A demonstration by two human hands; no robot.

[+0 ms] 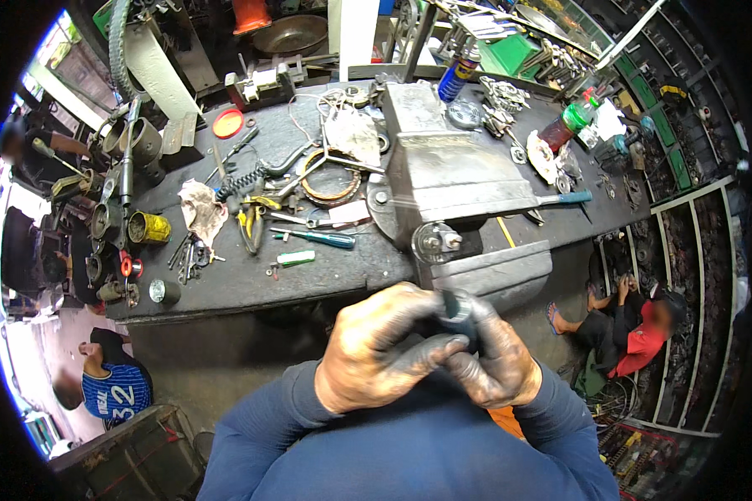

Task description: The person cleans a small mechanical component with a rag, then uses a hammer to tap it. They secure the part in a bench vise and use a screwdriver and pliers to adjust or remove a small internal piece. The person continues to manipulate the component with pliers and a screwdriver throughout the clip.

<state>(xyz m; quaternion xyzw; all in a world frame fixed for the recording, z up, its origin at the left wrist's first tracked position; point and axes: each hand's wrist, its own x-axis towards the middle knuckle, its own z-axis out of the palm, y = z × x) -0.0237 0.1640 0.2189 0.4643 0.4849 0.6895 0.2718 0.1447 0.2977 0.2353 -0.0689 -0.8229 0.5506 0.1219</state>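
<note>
Close to my body, in front of the bench vise (464,175), both of my hands hold a small dark cylindrical part (457,311). Motion blurs it, so I cannot make out its exact kind. My left hand (380,346) closes on it from the left, its thumb reaching across below. Fingers of my right hand (501,355) wrap round its right side. Both hands are blackened with grime. Just beyond them is the vise's round screw end (437,242). A dark-handled screwdriver (326,238) and a green-white tube (296,258) lie on the bench to the left.
The black workbench (334,280) carries pliers (251,227), a rag (200,209), a yellow tin (149,227) and a metal ring (330,179). Behind the vise stands a blue spray can (459,75). One person (643,326) sits at right, another (113,380) is at left.
</note>
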